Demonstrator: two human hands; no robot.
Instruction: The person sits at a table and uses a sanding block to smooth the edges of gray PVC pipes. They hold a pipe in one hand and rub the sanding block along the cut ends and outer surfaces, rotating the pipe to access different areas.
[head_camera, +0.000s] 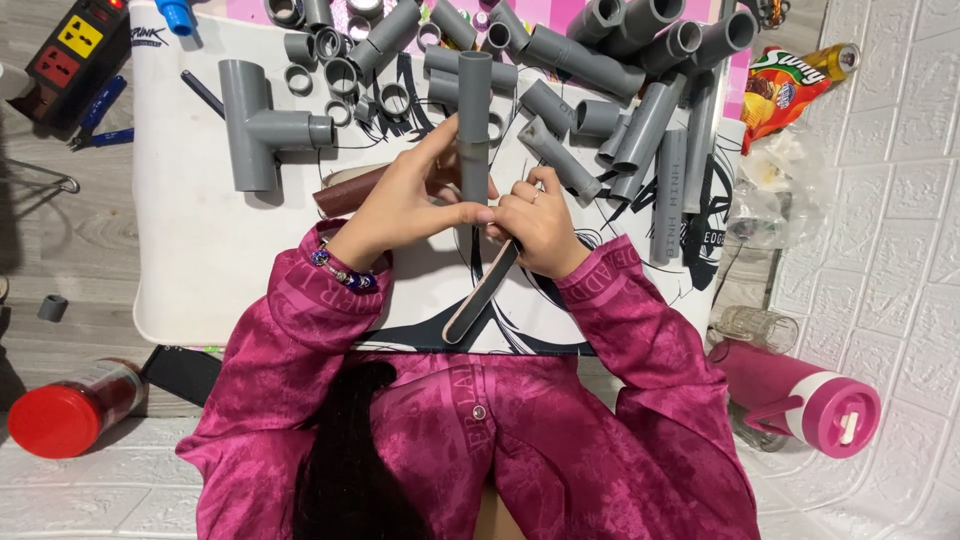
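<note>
My left hand (400, 195) grips a short grey plastic pipe (474, 110) and holds it upright over the white printed mat (200, 250). My right hand (535, 225) holds a long flat file or sanding stick (482, 292) whose upper end meets the pipe's lower end; the stick slants down toward my body. Both sleeves are magenta, and a beaded bracelet (345, 272) sits on my left wrist. A brown roll (345, 190) lies on the mat just behind my left hand.
Several cut grey pipes (640, 110) and short rings (340, 75) are piled at the mat's far side, with a large tee fitting (255, 125) at left. A power strip (75, 50), red-lidded jar (70, 410), pink bottle (800, 395), glass (755, 325) and snack bag (785, 90) surround the mat.
</note>
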